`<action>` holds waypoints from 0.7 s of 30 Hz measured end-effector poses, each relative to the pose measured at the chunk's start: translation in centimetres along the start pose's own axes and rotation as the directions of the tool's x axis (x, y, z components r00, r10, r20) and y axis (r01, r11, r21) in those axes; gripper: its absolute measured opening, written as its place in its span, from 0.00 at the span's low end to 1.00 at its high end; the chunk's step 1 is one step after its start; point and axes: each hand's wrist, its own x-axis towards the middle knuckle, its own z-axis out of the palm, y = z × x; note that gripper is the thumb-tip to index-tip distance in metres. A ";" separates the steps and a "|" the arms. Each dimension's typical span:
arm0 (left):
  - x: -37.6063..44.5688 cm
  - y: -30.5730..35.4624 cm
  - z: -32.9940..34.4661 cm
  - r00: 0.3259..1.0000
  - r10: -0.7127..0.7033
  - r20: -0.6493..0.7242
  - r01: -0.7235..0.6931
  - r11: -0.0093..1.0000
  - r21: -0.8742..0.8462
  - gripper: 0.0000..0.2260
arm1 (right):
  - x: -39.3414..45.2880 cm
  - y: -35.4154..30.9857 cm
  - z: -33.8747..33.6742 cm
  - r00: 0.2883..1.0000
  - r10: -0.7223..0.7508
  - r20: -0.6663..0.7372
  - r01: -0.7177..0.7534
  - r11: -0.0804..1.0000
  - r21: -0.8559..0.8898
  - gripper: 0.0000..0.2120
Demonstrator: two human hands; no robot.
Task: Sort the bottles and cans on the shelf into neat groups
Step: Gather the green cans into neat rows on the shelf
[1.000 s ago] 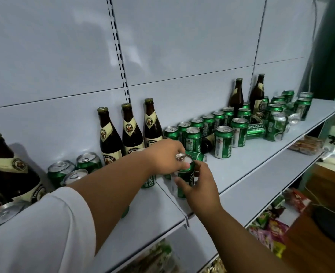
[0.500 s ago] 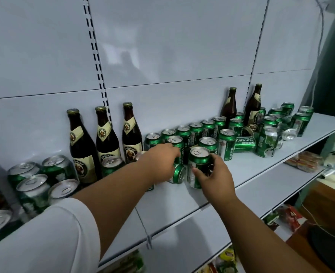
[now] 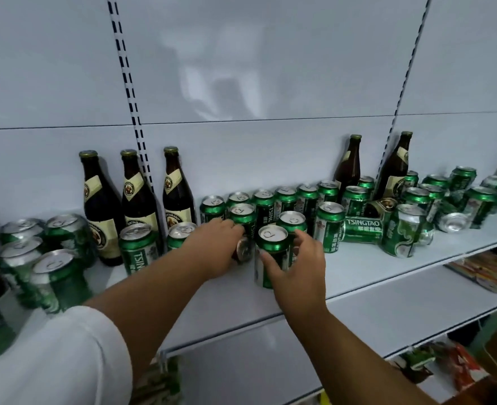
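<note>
The right hand point(image 3: 295, 264) is curled round an upright green Tsingtao can point(image 3: 270, 258) near the front middle of the white shelf point(image 3: 358, 276), thumb on the can's left side and fingers wrapped round its right. The left hand point(image 3: 215, 249) reaches in beside it and closes its grip on a lying can point(image 3: 243, 249) — tipped on its side, silver end facing out, just left of the upright one; the fingers themselves are mostly hidden behind the hand.

Behind both hands a row of upright green cans point(image 3: 285, 200) runs along the back panel, with two more standing just in front of it. Left of them three brown beer bottles point(image 3: 137, 200) stand upright side by side against the panel, two cans at their feet. Farther left a loose cluster of cans point(image 3: 48, 258) sits near the shelf's end.

To the right, two more brown bottles point(image 3: 351, 168) stand at the back among a jumble of cans — one labelled can point(image 3: 361, 229) lies flat with its lettering readable, another lies with its bottom toward the camera. A white sleeve point(image 3: 54, 361) covers the left upper arm. Packaged goods point(image 3: 487, 273) show on the lower shelves.
</note>
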 end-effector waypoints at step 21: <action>1.4 -3.7 -4.2 0.954 -0.003 0.301 0.028 0.997 -0.079 0.20 | -2.2 -3.3 1.0 0.972 0.223 -0.072 -0.185 0.921 0.342 0.07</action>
